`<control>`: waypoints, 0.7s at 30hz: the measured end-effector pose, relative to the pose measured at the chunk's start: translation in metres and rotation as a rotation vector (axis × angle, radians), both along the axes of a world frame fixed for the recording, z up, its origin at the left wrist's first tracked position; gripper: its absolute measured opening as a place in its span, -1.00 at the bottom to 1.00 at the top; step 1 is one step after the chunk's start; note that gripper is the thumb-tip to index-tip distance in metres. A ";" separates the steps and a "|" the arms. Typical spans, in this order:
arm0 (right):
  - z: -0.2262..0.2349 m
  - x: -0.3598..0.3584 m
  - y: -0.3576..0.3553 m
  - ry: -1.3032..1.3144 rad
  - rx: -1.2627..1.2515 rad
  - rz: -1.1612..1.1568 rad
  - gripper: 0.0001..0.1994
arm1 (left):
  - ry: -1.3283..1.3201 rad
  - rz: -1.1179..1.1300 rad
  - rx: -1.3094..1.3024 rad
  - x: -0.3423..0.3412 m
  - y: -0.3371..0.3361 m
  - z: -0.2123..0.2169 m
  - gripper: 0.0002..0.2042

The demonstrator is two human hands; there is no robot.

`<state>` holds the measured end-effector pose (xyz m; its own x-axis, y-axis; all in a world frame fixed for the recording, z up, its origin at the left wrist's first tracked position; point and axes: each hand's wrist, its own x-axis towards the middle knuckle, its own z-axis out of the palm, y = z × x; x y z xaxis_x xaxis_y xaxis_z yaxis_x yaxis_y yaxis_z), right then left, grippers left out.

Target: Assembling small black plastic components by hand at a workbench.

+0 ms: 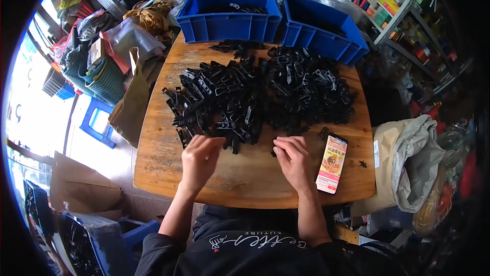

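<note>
Wooden table (158, 156), seen from its near side. Along its far edge, a blue left bin (229, 28) and a blue right bin (321, 43). Nearer, across the table's middle, a left heap (219, 92) and a right heap (306, 87) of black clips, side by side. Just nearer than the left heap, left hand (198, 158), fingers bent toward the thumb. Near the right heap, right hand (293, 159), fingers curled, fingertips close together. Cannot tell for either hand if gripping a clip. To the right, a lit phone (332, 166), then a small black piece (363, 163).

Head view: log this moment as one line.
left hand: by black parts, grip unclear | right hand: over table, grip unclear | phone: screen lit, on table | blue bins: beyond black parts
</note>
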<state>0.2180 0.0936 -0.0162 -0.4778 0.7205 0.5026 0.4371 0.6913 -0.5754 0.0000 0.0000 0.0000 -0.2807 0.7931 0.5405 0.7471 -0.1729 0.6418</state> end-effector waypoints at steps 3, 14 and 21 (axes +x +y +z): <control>0.000 0.001 -0.003 0.030 -0.031 0.007 -0.82 | 0.070 -0.056 -0.070 0.008 0.000 -0.002 -0.83; -0.008 -0.013 -0.009 -0.328 0.071 0.075 -0.67 | 0.300 -0.286 -0.219 0.019 0.019 -0.010 -0.54; -0.009 -0.016 -0.003 -0.065 0.094 0.038 -0.87 | 0.073 -0.038 0.030 -0.011 -0.005 -0.001 -0.76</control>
